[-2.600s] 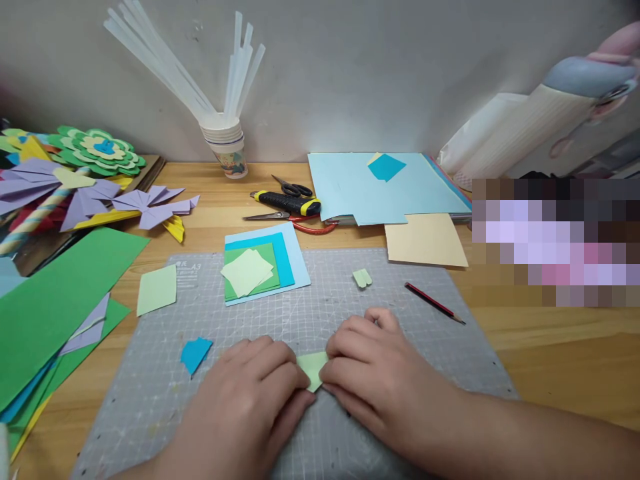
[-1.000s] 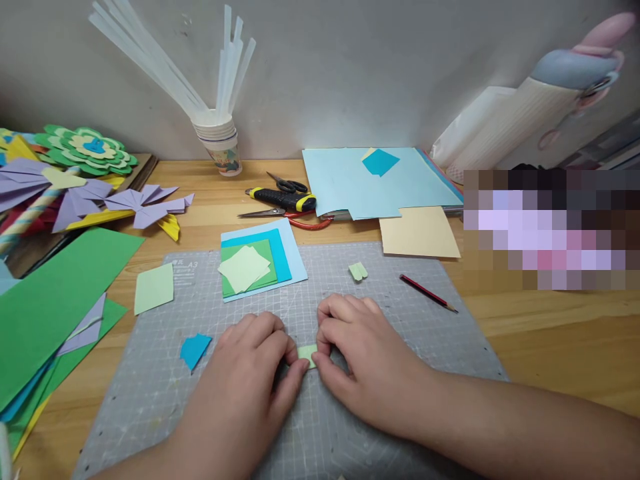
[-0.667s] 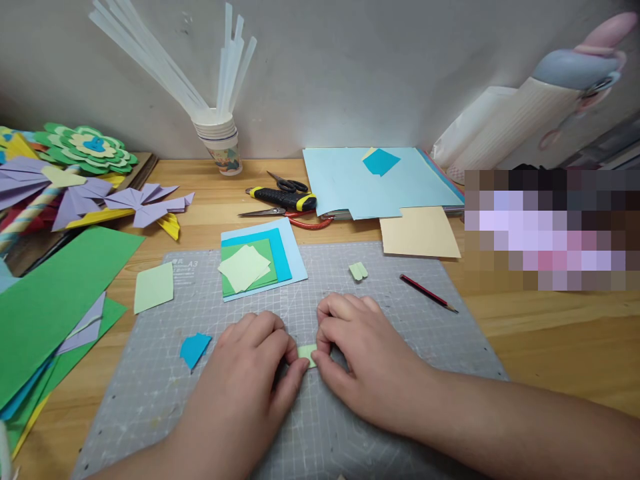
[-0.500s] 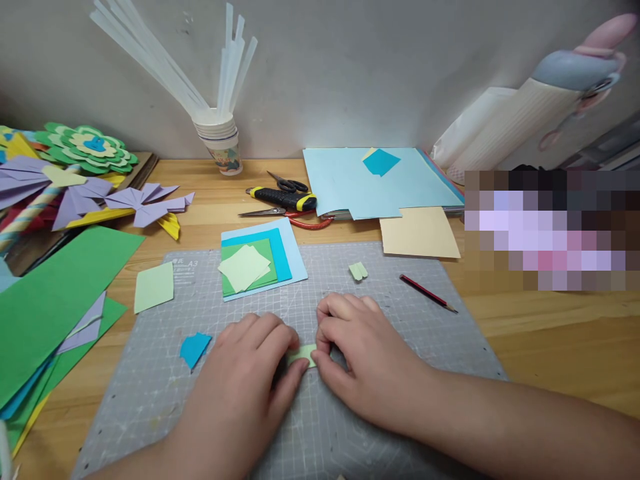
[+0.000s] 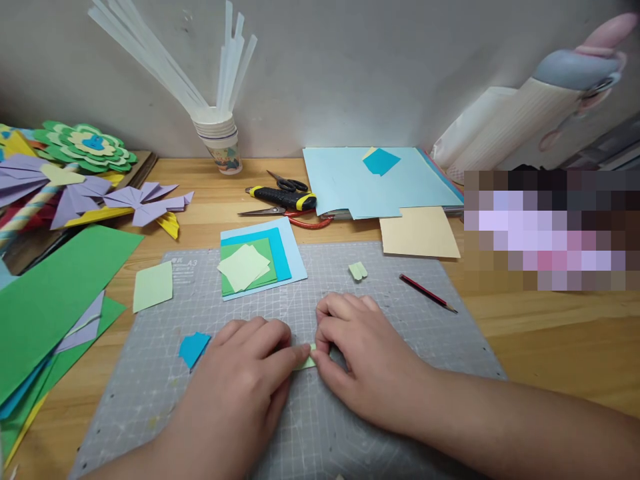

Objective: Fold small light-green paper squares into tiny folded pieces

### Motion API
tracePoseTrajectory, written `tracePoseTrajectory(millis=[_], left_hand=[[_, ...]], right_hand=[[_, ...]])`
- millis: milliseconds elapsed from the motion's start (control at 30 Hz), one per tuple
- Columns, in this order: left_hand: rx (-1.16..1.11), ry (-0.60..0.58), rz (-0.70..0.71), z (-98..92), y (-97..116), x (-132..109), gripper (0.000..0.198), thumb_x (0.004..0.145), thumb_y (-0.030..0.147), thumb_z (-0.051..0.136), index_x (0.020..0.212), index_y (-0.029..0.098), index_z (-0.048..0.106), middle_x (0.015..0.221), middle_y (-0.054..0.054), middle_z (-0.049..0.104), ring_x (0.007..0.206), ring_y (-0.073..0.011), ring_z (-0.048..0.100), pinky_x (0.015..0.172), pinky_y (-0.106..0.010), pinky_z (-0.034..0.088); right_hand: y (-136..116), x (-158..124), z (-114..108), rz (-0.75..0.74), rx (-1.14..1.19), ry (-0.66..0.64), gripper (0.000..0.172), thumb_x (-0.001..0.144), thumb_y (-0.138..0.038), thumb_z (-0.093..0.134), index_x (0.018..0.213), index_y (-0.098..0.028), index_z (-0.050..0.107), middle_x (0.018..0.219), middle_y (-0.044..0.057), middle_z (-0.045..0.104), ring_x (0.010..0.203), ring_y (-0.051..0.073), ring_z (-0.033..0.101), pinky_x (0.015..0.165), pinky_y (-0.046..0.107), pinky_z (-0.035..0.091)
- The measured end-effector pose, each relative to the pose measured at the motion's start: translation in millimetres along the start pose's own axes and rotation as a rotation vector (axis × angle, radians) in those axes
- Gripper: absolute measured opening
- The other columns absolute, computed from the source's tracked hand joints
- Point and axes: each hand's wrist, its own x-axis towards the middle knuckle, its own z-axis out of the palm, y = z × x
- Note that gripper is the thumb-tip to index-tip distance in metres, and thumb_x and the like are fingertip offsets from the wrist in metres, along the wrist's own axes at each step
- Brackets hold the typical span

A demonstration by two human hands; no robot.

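On the grey cutting mat (image 5: 400, 427), a small folded strip of pale green paper (image 5: 306, 364) lies mostly covered by my fingers. My left hand (image 5: 245, 373) is closed at its left part, with the thumb laid along the top and pressed down. The right end is pinched between the thumb and curled fingers of my right hand (image 5: 360, 353). A torn-looking blue paper piece (image 5: 194, 349) is beside my left hand. Beyond my right hand sits a small creased pale green paper (image 5: 357, 271). Stacked square papers (image 5: 244, 268) in greens and blues rest behind both hands.
A pencil (image 5: 429, 293) lies at the mat's right. Behind are scissors (image 5: 263, 213), a black-yellow cutter (image 5: 283, 198), paper cups with straws (image 5: 224, 152) and light blue sheets (image 5: 340, 183). Green paper (image 5: 65, 300) and folded paper flowers (image 5: 145, 200) crowd the left. A bottle (image 5: 515, 120) stands right.
My left thumb has moved up from the strip's near edge onto its top, and the left fingers have drawn back slightly, covering more of the strip. My right hand stays put.
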Motion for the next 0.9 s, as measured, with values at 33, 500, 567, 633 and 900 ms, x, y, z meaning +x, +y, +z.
tracePoseTrajectory(millis=[33, 500, 567, 633, 900], left_hand=[[0.02, -0.025, 0.005, -1.2, 0.5, 0.3, 0.024, 0.084, 0.011, 0.05, 0.096, 0.028, 0.063, 0.085, 0.0, 0.058, 0.078, -0.0196, 0.051, 0.066, -0.034, 0.034], [0.028, -0.136, -0.044, -5.0, 0.2, 2.4, 0.026, 0.081, 0.005, 0.049, 0.089, 0.026, 0.061, 0.09, -0.002, 0.055, 0.081, -0.0208, 0.049, 0.069, -0.035, 0.035], [0.03, -0.143, -0.047, -4.8, 0.2, 2.8, 0.025, 0.08, 0.005, 0.049, 0.087, 0.026, 0.061, 0.09, -0.002, 0.055, 0.081, -0.0209, 0.049, 0.07, -0.036, 0.035], [0.026, -0.158, -0.059, -4.7, 0.4, 3.2, 0.024, 0.08, 0.005, 0.05, 0.087, 0.025, 0.061, 0.09, -0.002, 0.054, 0.081, -0.0211, 0.049, 0.07, -0.037, 0.035], [0.015, -0.167, -0.047, -5.2, 1.3, 1.8, 0.018, 0.083, 0.011, 0.051, 0.086, 0.025, 0.061, 0.089, -0.001, 0.054, 0.081, -0.021, 0.048, 0.069, -0.036, 0.034]], right_hand=[[0.8, -0.9, -0.4, -0.012, 0.004, 0.002, 0.008, 0.08, -0.014, 0.052, 0.073, -0.017, 0.054, 0.09, 0.002, 0.053, 0.086, 0.018, 0.045, 0.074, 0.035, 0.028], [0.9, -18.9, -4.0, -0.397, -0.264, -0.073, 0.021, 0.091, -0.023, 0.042, 0.092, -0.018, 0.062, 0.078, 0.002, 0.055, 0.068, 0.017, 0.041, 0.063, 0.034, 0.023], [0.5, -20.1, -2.1, -0.417, -0.3, -0.075, 0.022, 0.092, -0.021, 0.04, 0.093, -0.017, 0.061, 0.079, 0.002, 0.056, 0.067, 0.017, 0.041, 0.062, 0.034, 0.022], [0.1, -21.0, -0.2, -0.421, -0.323, -0.074, 0.021, 0.093, -0.022, 0.039, 0.094, -0.018, 0.06, 0.081, 0.002, 0.057, 0.068, 0.017, 0.041, 0.062, 0.034, 0.021], [-4.4, -21.1, 5.1, -0.434, -0.363, -0.069, 0.024, 0.092, -0.032, 0.045, 0.111, -0.024, 0.056, 0.085, 0.001, 0.061, 0.068, 0.018, 0.047, 0.064, 0.034, 0.024]])
